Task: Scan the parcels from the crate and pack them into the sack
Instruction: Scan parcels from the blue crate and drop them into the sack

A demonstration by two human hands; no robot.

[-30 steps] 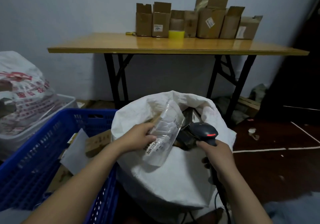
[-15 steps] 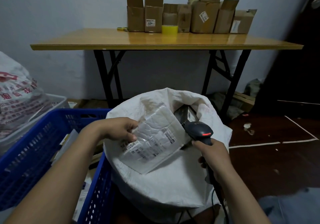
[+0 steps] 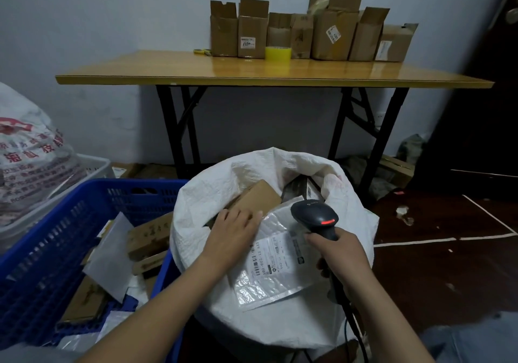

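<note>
Head view, the only one we have. We see the white woven sack [image 3: 280,315] standing open in the lower middle, with the blue crate [image 3: 56,239] touching its left side.

The left hand [image 3: 232,233] lies palm down, fingers spread loosely, on the upper left corner of a clear bubble mailer [image 3: 277,267]. The mailer lies label up, draped across the sack's near rim, its top end over the opening and its bottom end hanging down the outer wall. We cannot tell whether the hand pinches the mailer or only presses on it, since the thumb is hidden underneath.

The right hand [image 3: 340,256] is wrapped around the grip of a black barcode scanner [image 3: 315,217]. The scanner's head sits above the top right part of the mailer, with a red light showing on it. Its cable [image 3: 351,326] runs down along the sack's right side.

Inside the sack, beyond the left fingers, we note a brown cardboard parcel [image 3: 258,197] and a darker parcel [image 3: 301,187] further right.

The crate holds several parcels: flat brown boxes [image 3: 148,236] and a grey poly mailer [image 3: 112,256] leaning over them.

Behind stands a folding table [image 3: 168,68] with open cartons [image 3: 308,32] and a yellow tape roll [image 3: 277,53] along the wall. A printed white bag [image 3: 30,161] sits at far left.
</note>
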